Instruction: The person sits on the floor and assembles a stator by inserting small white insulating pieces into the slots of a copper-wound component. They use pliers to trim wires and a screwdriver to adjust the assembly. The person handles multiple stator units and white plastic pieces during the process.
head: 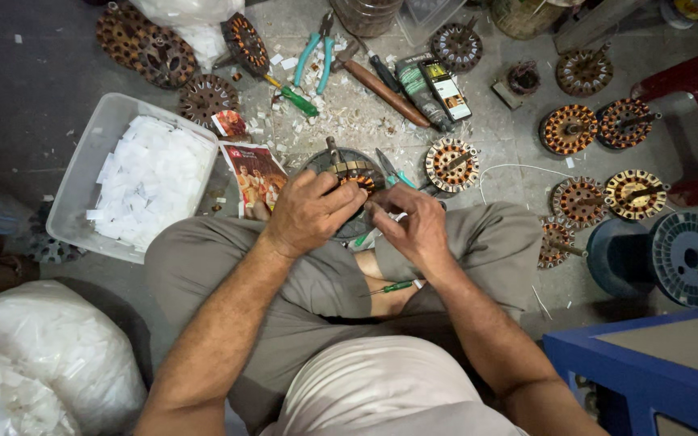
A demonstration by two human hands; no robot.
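Head view, stator: a round stator lies on the floor just past the person's crossed legs; copper winding shows on the part of its rim near the hands, and the rest of the rim is too dark to judge.
Left hand: the left hand is curled over the stator's near edge, fingers closed on its rim.
Right hand: the right hand sits just right of the stator, fingers pinched narrow on something thin at its edge; what it pinches is too small to tell.
Progress, as judged: work is partway, with the stator only partly wound as far as can be seen.
Done pile: right of the stator lie several wound stators with full copper coils.
Left to do: behind and left of the stator lie bare cores with no copper.
Supplies: left of the stator stands a bin of white paper slips; far right lies a wire spool.
Tools: behind the stator lie pliers among paper scraps; a green screwdriver rests on the lap.
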